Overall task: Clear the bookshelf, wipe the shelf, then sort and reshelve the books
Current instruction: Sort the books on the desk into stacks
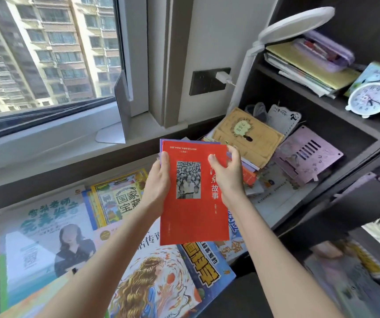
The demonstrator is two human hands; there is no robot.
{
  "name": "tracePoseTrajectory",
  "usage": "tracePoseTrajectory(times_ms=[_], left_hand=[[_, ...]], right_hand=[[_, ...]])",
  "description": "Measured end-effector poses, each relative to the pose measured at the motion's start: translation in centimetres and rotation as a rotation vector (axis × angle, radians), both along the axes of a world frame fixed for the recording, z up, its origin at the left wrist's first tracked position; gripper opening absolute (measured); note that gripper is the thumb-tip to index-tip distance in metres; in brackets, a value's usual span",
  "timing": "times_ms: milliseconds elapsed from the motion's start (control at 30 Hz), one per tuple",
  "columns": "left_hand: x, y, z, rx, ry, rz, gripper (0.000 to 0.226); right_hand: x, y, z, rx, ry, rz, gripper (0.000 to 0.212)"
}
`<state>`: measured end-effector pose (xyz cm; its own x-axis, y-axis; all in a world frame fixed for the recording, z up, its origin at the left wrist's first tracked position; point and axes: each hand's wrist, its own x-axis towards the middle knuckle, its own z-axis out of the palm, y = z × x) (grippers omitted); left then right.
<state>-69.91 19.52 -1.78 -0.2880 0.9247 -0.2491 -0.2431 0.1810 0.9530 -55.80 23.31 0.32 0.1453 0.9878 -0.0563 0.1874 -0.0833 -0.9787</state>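
1. A red book [193, 214] is held up in the air with its front cover facing the camera. It is in front of the bookshelf [322, 98] and above other books lying flat.
2. The left hand [159, 182] grips the book's left edge, with the thumb on the cover and the fingers curled behind.
3. The right hand [229, 177] grips the right edge near the top. Its thumb presses the cover and its fingers are curled round the side.
4. A purple booklet [161, 148] shows just behind the red book at its top left corner.
5. Below lie a blue-green book [44, 237] and a picture book [157, 278] with a long-haired girl on it.
6. On the lower shelf a tan notebook [246, 136] and a pink board [306, 154] lie on a loose pile.
7. On the upper shelf an alarm clock [370, 97] stands beside a stack of papers [306, 67].
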Motion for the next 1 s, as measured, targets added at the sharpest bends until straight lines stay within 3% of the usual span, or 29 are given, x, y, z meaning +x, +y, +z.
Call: tracePoseTrajectory(times_ms=[67, 133, 233, 300, 400, 500, 567, 667, 800, 900, 1000], left_hand=[[0.9, 0.6, 0.3, 0.086, 0.113, -0.109, 0.017], [2.2, 2.1, 0.6, 0.113, 0.231, -0.226, 0.01], [4.8, 5.0, 1.3, 0.178, 0.406, -0.293, 0.009], [6.2, 7.1, 1.8, 0.19, 0.439, -0.324, 0.012], [8.5, 9.7, 1.6, 0.108, 0.345, -0.585, 0.025], [11.9, 11.3, -1.0, 0.043, 0.598, -0.898, 0.029], [14.0, 11.6, -4.7, -0.039, 0.646, -0.987, 0.035], [15.5, 11.8, -11.0, -0.197, 0.577, -1.03, 0.043], [16.0, 13.7, -18.1, -0.275, 0.639, -1.085, 0.018], [15.2, 14.4, -18.0, -0.366, 0.735, -1.127, 0.018], [13.7, 13.6, -15.1, -0.253, 0.894, -1.134, 0.029]], right_hand=[[0.8, 0.2, 0.1, 0.017, -0.032, -0.031, 0.052], [2.0, 0.4, 0.6, 0.013, -0.31, -0.096, 0.065], [3.9, 0.7, 2.4, 0.088, -0.873, -0.252, 0.068], [5.2, 0.9, 3.6, 0.159, -0.983, -0.276, 0.062], [6.7, 0.3, 5.1, 0.221, -0.921, -0.272, 0.047], [7.5, -0.7, 5.5, 0.316, -0.873, -0.239, 0.035], [7.7, -1.2, 5.0, 0.314, -0.862, -0.204, 0.031], [8.1, -1.4, 3.7, 0.233, -0.857, -0.153, 0.03], [8.7, -0.8, 2.0, 0.07, -0.833, -0.171, 0.028], [8.9, 0.5, 0.6, -0.043, -0.803, -0.196, 0.025], [8.8, 2.0, -1.0, -0.108, -0.767, -0.241, 0.027]])
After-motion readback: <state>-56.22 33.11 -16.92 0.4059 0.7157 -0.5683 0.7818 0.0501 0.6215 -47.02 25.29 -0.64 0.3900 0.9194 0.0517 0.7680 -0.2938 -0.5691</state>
